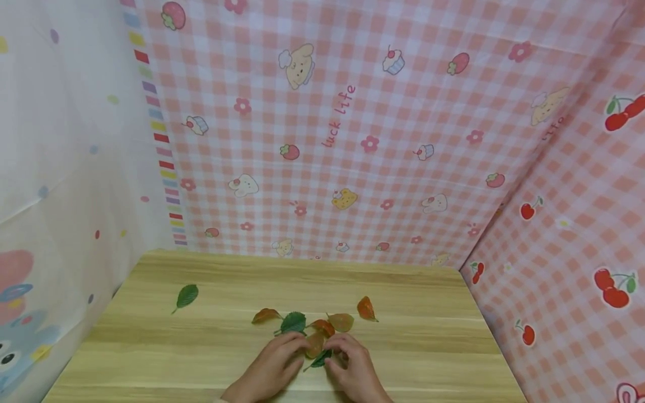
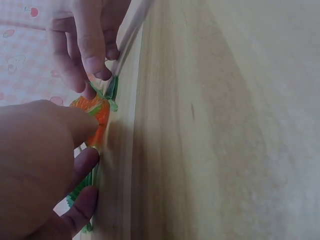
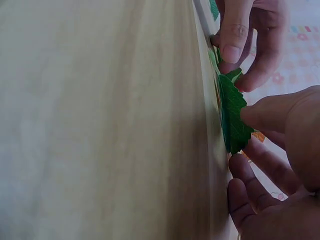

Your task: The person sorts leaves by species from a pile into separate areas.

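Both hands are over a loose group of leaves on the wooden table. My left hand (image 1: 274,364) has its fingertips at the edge of a yellowish leaf (image 1: 314,345), with its thumb apart from the index finger. My right hand (image 1: 353,364) bends loosely around a small green leaf (image 1: 321,359); thumb and index finger are spaced apart on either side of it. In the right wrist view the thumb touches this green leaf (image 3: 233,115). An orange leaf (image 2: 100,122) appears by the left fingers in the left wrist view.
Beyond the hands lie a green leaf (image 1: 293,323), a red-orange leaf (image 1: 324,326), a yellow-brown leaf (image 1: 341,322) and an orange-brown leaf (image 1: 266,315). Farther out are another green leaf (image 1: 187,295) and an orange leaf (image 1: 366,308). Patterned cloth (image 1: 322,179) encloses the table (image 1: 428,347).
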A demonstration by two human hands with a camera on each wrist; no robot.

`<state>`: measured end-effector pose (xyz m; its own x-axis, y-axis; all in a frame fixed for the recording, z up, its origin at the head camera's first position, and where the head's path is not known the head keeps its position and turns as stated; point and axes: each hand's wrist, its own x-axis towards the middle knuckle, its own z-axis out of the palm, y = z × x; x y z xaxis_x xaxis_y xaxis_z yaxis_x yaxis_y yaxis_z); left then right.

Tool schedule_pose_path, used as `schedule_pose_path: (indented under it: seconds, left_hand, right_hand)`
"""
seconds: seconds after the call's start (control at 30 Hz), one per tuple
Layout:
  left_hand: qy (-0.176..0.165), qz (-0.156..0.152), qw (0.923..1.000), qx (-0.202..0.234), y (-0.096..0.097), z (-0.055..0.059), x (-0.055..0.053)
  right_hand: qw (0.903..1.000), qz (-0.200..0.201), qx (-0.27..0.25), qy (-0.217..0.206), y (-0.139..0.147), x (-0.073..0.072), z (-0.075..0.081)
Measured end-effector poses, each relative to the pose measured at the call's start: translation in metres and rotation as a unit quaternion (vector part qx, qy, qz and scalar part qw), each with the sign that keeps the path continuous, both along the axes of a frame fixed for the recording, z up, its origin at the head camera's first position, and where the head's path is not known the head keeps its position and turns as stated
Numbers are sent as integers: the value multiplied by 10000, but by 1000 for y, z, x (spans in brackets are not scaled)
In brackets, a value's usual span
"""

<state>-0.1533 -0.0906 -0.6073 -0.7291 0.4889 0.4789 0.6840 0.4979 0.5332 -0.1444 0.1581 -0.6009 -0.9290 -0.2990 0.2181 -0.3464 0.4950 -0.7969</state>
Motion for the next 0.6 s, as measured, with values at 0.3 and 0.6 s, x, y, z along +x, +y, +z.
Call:
schedule_pose_path:
  seconds: [0.3, 0.6]
  left_hand:
    - [5, 182, 9995, -242, 7, -1, -6]
    - [19, 251, 9989, -405, 9, -3, -8]
  right_hand:
    - [9998, -10, 128, 165, -1, -2, -3]
    - [9999, -72, 133, -22, 0, -5, -3]
